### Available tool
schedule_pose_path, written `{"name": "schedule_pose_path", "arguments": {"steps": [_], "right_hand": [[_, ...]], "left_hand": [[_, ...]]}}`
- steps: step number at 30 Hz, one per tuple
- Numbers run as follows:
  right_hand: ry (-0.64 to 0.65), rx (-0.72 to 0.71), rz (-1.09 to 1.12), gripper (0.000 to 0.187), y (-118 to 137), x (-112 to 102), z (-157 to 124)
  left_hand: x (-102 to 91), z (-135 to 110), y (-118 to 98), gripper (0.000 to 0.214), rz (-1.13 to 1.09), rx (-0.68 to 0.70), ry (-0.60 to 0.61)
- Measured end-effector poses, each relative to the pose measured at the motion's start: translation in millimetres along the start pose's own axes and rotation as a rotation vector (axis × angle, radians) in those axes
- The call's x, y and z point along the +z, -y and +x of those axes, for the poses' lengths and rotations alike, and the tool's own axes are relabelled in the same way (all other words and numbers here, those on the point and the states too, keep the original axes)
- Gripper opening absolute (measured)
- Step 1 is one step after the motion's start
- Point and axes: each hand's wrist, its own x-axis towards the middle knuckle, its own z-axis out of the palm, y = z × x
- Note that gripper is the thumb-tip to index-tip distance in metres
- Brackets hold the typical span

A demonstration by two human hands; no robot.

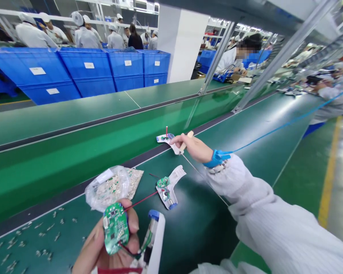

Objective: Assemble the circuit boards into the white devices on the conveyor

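Left hand (108, 243) grasping green circuit board (116, 227) near, red wire (140, 201) trailing; board light, stiff, fragile, best held by edges. Right hand (191, 146) clenching pale tool handle (183, 146) farther off, above green bench mat (205, 213).

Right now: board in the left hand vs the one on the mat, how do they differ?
The held board sits in the left hand, off the mat; the lying board rests on the mat on a white housing. The held board looks larger from here and shows its whole face. Both are green circuit boards, with a red wire running between them.
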Motion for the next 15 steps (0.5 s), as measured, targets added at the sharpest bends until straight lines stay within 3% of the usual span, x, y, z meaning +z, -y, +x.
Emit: {"name": "schedule_pose_path", "arguments": {"steps": [3, 7, 9, 11, 12, 15], "right_hand": [[0.093, -0.133, 0.311, 0.058, 43, 19, -22], [0.462, -0.26, 0.973, 0.032, 85, 41, -45], [0.544, -0.243, 1.027, 0.031, 93, 45, -51], [0.501, -0.244, 0.956, 0.032, 93, 44, -50], [0.411, -0.242, 0.877, 0.032, 89, 42, -47], [-0.008, -0.166, 0.556, 0.039, 64, 31, -26]], "left_hand": [[-5.3, -1, 0, 0.03, -0.009, -0.026, 0.068], [-8.3, -6, 0, 0.028, 0.0, -0.011, 0.106], [-6.0, -9, 0, 0.028, 0.004, 0.014, 0.108], [-3.5, -12, 0, 0.028, 0.002, 0.033, 0.102], [-3.0, -12, -1, 0.027, -0.001, 0.041, 0.098], [-5.5, -13, -2, 0.027, -0.008, 0.047, 0.084]]}}
